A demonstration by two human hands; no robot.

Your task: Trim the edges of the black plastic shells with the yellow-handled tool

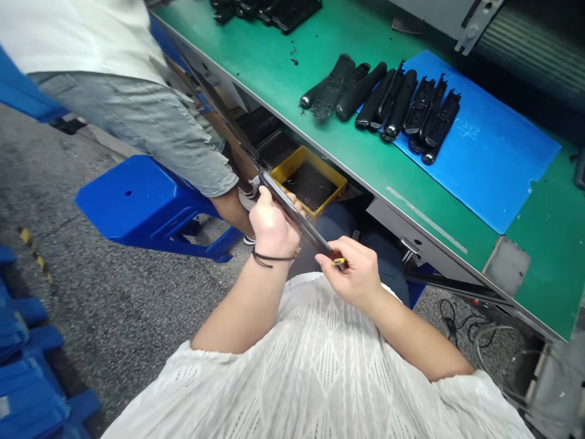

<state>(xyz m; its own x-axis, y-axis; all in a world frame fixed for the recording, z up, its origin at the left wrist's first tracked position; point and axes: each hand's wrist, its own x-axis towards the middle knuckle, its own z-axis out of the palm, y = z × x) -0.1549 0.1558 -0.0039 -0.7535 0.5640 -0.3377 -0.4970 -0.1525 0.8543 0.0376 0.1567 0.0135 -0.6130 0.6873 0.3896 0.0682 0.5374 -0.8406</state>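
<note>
A long, dark, glossy plastic part point(299, 214) slants over my lap. My left hand point(273, 227) is closed around its far half, palm up. At the near end, my right hand point(355, 271) is closed in a pinch on a small yellow-handled tool point(339, 261). Most of that tool is hidden by the fingers, so its kind cannot be made out; it is at the part's near end. Several similar long black plastic parts point(404, 103) lie side by side on the green table, some with jagged ends.
The green tabletop point(461, 210) carries a blue sheet point(507, 164) and, farther off, more black parts point(292, 13). Below its edge sits a yellow bin point(340, 186) with dark scraps. A blue stool point(132, 195) stands left, near a person in grey shorts point(137, 116).
</note>
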